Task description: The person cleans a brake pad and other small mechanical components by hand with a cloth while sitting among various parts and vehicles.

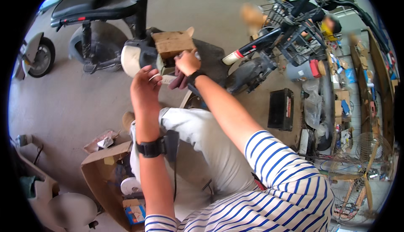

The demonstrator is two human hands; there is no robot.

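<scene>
A brown cardboard box [174, 41] stands open on the electric scooter's footboard in front of me. My right hand [188, 62] is at the near side of its opening, fingers bent inward and closed; what they hold is hidden. Just below that hand hangs or lies a dark maroon piece of cloth, perhaps a glove [179, 81]. To the left, my left hand [145, 86] is raised with its fingers curled around a thin white thing [155, 76] too small to name. A pale printed strip [168, 79] lies between the two hands.
The black scooter seat [94, 6] rises behind, at far left. A black crate-like case [280, 109] stands on the floor to the right, near cluttered shelves [357, 84] and a fan [365, 175]. An open carton [93, 164] holding a white spool is at lower left.
</scene>
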